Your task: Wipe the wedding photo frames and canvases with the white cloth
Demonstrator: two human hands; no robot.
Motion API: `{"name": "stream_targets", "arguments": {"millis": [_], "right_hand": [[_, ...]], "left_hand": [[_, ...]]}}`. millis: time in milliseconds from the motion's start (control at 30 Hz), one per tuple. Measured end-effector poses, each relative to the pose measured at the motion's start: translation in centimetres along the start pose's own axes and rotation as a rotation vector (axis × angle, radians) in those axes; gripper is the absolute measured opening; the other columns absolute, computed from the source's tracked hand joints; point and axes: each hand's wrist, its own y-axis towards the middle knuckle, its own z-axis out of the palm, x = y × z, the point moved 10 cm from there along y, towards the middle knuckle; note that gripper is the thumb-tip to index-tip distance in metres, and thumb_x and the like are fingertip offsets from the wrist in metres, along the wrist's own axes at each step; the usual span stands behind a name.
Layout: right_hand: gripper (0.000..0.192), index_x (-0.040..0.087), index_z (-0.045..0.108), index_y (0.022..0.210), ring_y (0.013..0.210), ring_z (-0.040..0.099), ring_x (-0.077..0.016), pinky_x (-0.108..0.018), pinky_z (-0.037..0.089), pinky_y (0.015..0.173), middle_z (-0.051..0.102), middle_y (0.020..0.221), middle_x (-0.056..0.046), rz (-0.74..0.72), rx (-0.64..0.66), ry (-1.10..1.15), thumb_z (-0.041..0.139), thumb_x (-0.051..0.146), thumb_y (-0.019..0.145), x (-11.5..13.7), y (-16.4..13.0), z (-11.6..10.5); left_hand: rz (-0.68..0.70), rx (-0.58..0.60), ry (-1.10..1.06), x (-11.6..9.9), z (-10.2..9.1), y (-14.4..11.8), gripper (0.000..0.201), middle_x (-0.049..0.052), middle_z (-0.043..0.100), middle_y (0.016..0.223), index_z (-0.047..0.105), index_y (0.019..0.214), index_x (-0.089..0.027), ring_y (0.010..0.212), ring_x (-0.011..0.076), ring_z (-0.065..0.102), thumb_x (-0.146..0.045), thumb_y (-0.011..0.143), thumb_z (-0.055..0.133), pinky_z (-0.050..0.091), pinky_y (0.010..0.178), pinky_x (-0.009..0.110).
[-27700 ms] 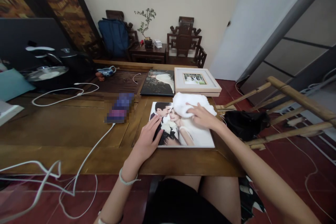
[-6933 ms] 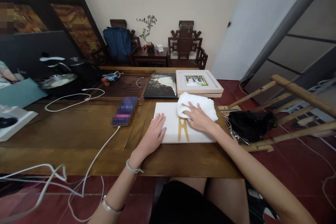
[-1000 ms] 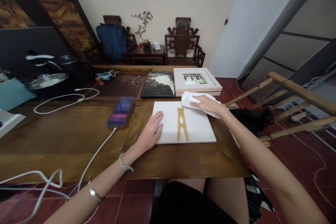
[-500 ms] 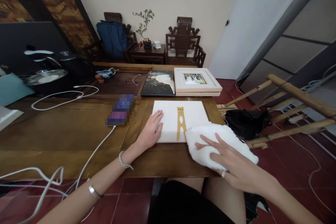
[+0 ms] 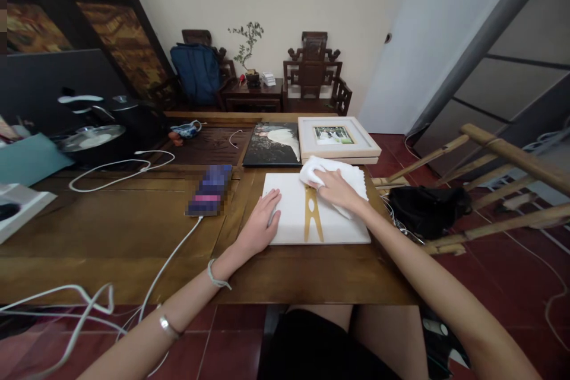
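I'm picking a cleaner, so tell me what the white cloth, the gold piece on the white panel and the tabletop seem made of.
White cloth: matte textile, likely terry, by its fuzzy surface. Gold piece: dull, even finish; metal or plastic, I can't tell. Tabletop: probably varnished wood, by its brown panels and soft sheen.

No text readable anywhere: flat white rectangular panel (image 5: 291, 208), nothing legible; rectangular phone screen (image 5: 209, 187), just blue-and-pink blur; and that small white stack (image 5: 268, 78) at the back is too tiny to make out.
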Motion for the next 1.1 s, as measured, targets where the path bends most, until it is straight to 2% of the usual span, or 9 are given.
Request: {"name": "stream_targets", "arguments": {"millis": [200, 333, 433, 533, 633, 767, 867, 1000, 1100], "right_hand": [[0.044, 0.018, 0.054, 0.109, 0.138, 0.012, -0.0293, -0.065, 0.012, 0.104, 0.041, 0.14, -0.012, -0.23, 0.061, -0.057, 0.04, 0.005, 0.07, 5.4, -6.4, 2.8], [0.05, 0.021, 0.056, 0.104, 0.139, 0.006, -0.0306, -0.069, 0.007, 0.103, 0.034, 0.146, -0.005, -0.304, 0.154, -0.029, 0.042, 0.003, 0.059, 8.5, -12.0, 3.4], [0.05, 0.022, 0.056, 0.104, 0.139, 0.007, -0.0299, -0.068, 0.007, 0.104, 0.034, 0.146, -0.004, -0.327, 0.206, -0.007, 0.042, 0.004, 0.059, 9.5, -13.5, 3.4], [0.047, 0.02, 0.054, 0.106, 0.139, 0.013, -0.0277, -0.064, 0.011, 0.105, 0.043, 0.139, -0.01, -0.309, 0.204, 0.001, 0.042, 0.003, 0.063, 8.3, -11.9, 3.1], [0.036, 0.018, 0.054, 0.107, 0.135, 0.025, -0.0277, -0.06, 0.016, 0.105, 0.053, 0.128, -0.013, -0.268, 0.153, -0.007, 0.04, 0.007, 0.076, 5.9, -7.8, 2.2], [0.021, 0.019, 0.054, 0.098, 0.108, 0.053, -0.0285, -0.049, 0.035, 0.095, 0.062, 0.111, -0.011, -0.165, 0.099, 0.008, 0.035, 0.025, 0.09, 3.0, -1.4, 0.7], [0.023, 0.018, 0.055, 0.093, 0.094, 0.057, -0.0286, -0.043, 0.041, 0.084, 0.065, 0.097, -0.011, -0.117, 0.113, 0.007, 0.036, 0.033, 0.091, 2.4, 2.0, 0.2], [0.024, 0.017, 0.056, 0.1, 0.104, 0.054, -0.0322, -0.052, 0.036, 0.089, 0.062, 0.105, -0.015, -0.105, 0.11, -0.015, 0.036, 0.027, 0.089, 3.3, 2.5, 0.8], [0.033, 0.017, 0.055, 0.11, 0.125, 0.037, -0.0348, -0.063, 0.024, 0.096, 0.053, 0.123, -0.017, -0.168, 0.119, -0.08, 0.04, 0.012, 0.081, 5.2, -0.6, 2.2]], "left_hand": [[0.003, -0.017, -0.009, -0.1, -0.1, 0.0, 0.042, 0.015, 0.044, 0.139, 0.044, 0.13, -0.015, 0.133, 0.0249, 0.034, -0.022, 0.09, 0.038, 0.026, 0.111, 0.051], [0.004, -0.017, 0.003, -0.2, 0.0, 0.0, 0.041, 0.015, 0.044, 0.139, 0.044, 0.13, -0.014, 0.133, 0.0243, 0.034, -0.021, 0.09, 0.037, 0.026, 0.111, 0.051], [0.002, -0.019, 0.009, -0.1, 0.0, 0.0, 0.041, 0.015, 0.044, 0.139, 0.044, 0.13, -0.015, 0.134, 0.0237, 0.034, -0.02, 0.09, 0.037, 0.025, 0.111, 0.05], [0.001, -0.014, 0.01, -0.1, 0.0, 0.0, 0.041, 0.015, 0.044, 0.139, 0.044, 0.13, -0.014, 0.133, 0.0239, 0.034, -0.02, 0.089, 0.038, 0.025, 0.111, 0.05], [0.002, -0.011, 0.01, -0.1, 0.0, 0.0, 0.041, 0.015, 0.043, 0.14, 0.044, 0.13, -0.014, 0.133, 0.0243, 0.034, -0.02, 0.09, 0.037, 0.026, 0.111, 0.05], [-0.001, 0.001, 0.013, 0.0, 0.0, 0.0, 0.041, 0.016, 0.043, 0.14, 0.044, 0.13, -0.012, 0.134, 0.0241, 0.033, -0.021, 0.09, 0.037, 0.026, 0.111, 0.049], [0.0, 0.007, 0.014, 0.0, 0.1, 0.0, 0.041, 0.016, 0.043, 0.14, 0.044, 0.13, -0.011, 0.134, 0.0235, 0.033, -0.022, 0.09, 0.037, 0.025, 0.112, 0.048], [-0.007, 0.009, 0.001, 0.2, 0.1, 0.1, 0.041, 0.015, 0.043, 0.14, 0.044, 0.13, -0.012, 0.134, 0.0231, 0.032, -0.022, 0.091, 0.035, 0.024, 0.112, 0.049], [-0.008, -0.01, -0.02, 0.2, 0.0, 0.0, 0.041, 0.015, 0.043, 0.14, 0.043, 0.131, -0.014, 0.134, 0.0225, 0.033, -0.021, 0.092, 0.033, 0.025, 0.111, 0.05]]}}
